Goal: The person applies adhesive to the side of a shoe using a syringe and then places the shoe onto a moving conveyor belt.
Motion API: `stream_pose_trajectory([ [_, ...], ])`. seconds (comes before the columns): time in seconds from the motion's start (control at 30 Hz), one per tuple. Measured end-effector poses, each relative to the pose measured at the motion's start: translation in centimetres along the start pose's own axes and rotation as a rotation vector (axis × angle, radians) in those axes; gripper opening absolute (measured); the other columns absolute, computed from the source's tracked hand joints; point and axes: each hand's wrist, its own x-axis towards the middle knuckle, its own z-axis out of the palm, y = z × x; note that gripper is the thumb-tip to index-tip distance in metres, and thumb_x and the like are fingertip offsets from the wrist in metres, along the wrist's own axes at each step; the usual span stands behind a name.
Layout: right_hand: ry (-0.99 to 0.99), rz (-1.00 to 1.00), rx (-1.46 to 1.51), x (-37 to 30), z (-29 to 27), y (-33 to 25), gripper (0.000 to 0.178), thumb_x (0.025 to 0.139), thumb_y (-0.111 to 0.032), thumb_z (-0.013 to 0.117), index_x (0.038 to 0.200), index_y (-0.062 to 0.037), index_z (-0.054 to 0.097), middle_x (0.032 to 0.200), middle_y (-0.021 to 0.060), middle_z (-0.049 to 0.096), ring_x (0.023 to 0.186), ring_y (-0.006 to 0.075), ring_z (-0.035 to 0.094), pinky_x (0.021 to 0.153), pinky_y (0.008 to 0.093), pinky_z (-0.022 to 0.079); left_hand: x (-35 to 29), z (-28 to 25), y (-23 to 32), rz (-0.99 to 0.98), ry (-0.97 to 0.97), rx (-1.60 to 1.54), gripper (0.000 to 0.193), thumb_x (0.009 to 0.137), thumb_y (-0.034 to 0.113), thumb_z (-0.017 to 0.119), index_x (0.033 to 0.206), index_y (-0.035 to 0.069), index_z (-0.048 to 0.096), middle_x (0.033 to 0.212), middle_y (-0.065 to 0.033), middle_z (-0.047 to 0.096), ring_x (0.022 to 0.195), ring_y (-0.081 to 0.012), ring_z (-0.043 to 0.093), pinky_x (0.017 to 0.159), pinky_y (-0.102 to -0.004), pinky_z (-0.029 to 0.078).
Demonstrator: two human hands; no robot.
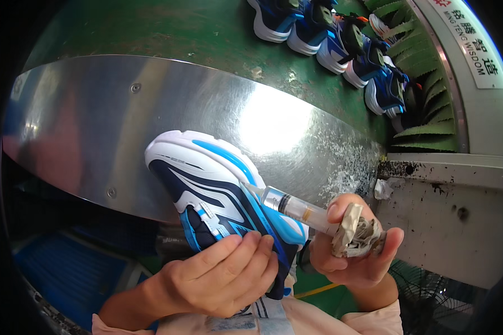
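Note:
A white, navy and blue sports shoe [223, 184] lies on its side over the near edge of the metal ledge, its sole toward the far side. My left hand [223, 273] grips the shoe's upper near the collar, fingers bent over it. In my right hand [352, 245] is a clear syringe [296, 207], its plunger end wrapped in crumpled beige tape [355, 234]. The tip of the syringe points at the seam between upper and sole; whether it touches there I cannot tell. White laces [209, 220] show beside my left fingers.
Several similar shoes [335, 47] stand in a row on a green belt [179, 33] beyond the metal ledge [95, 128]. Green flap strips [430, 78] hang at a machine opening on the right. Crumpled white paper [384, 188] sits by the machine's stained side panel [447, 212].

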Motion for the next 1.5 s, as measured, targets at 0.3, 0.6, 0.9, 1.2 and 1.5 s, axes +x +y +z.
stream_pose_trajectory([
  [0.3, 0.231, 0.153, -0.183, -3.7, 1.6, -0.6, 0.093, 0.074, -0.074, 0.047, 0.125, 0.0035, 0.037, 0.097, 0.0063, 0.054, 0.080, 0.0095, 0.053, 0.068, 0.0213, 0.044, 0.5, 0.2, 0.9, -0.031, 0.007, 0.046, 0.011, 0.082, 0.014, 0.060, 0.091, 0.015, 0.066, 0.098, -0.0026, 0.068, 0.095, -0.0172, 0.063, 0.088, -0.0297, 0.046],
  [0.6, 0.259, 0.192, -0.161, -7.1, 1.9, -0.5, 0.095, 0.074, -0.073, 0.047, 0.126, 0.0053, 0.036, 0.104, 0.0088, 0.056, 0.091, 0.0117, 0.054, 0.080, 0.0262, 0.045, 0.6, 0.2, 1.1, -0.014, -0.020, 0.079, 0.012, 0.083, 0.013, 0.060, 0.094, 0.013, 0.064, 0.100, -0.0054, 0.068, 0.095, -0.0204, 0.064, 0.087, -0.0325, 0.048],
  [0.9, 0.168, 0.075, 0.012, -10.5, -2.7, 1.5, 0.091, 0.074, -0.074, 0.047, 0.121, 0.0033, 0.038, 0.083, 0.0086, 0.054, 0.071, 0.0108, 0.053, 0.059, 0.0218, 0.041, 2.6, 0.2, 0.6, 0.021, -0.037, 0.125, 0.013, 0.079, 0.012, 0.061, 0.092, 0.012, 0.066, 0.097, -0.0045, 0.068, 0.090, -0.0185, 0.065, 0.081, -0.0296, 0.049],
  [1.2, 0.123, -0.099, 0.249, -10.8, -6.7, 4.7, 0.088, 0.078, -0.072, 0.048, 0.120, 0.0037, 0.036, 0.071, 0.0037, 0.048, 0.055, 0.0059, 0.040, 0.048, 0.0192, 0.031, 6.5, -0.4, 0.1, 0.055, -0.200, 0.100, 0.016, 0.071, 0.007, 0.064, 0.086, 0.003, 0.067, 0.092, -0.0111, 0.068, 0.087, -0.0255, 0.065, 0.072, -0.0358, 0.053],
  [1.5, 0.230, -0.185, 0.286, -10.8, -5.9, 6.2, 0.084, 0.081, -0.071, 0.044, 0.126, -0.0013, 0.032, 0.076, 0.0040, 0.047, 0.061, 0.0053, 0.039, 0.054, 0.0199, 0.031, 10.8, 0.1, -1.3, 0.154, -0.435, 0.042, 0.042, 0.057, 0.011, 0.069, 0.097, -0.002, 0.063, 0.100, -0.0165, 0.065, 0.093, -0.0335, 0.063, 0.081, -0.0417, 0.050],
])
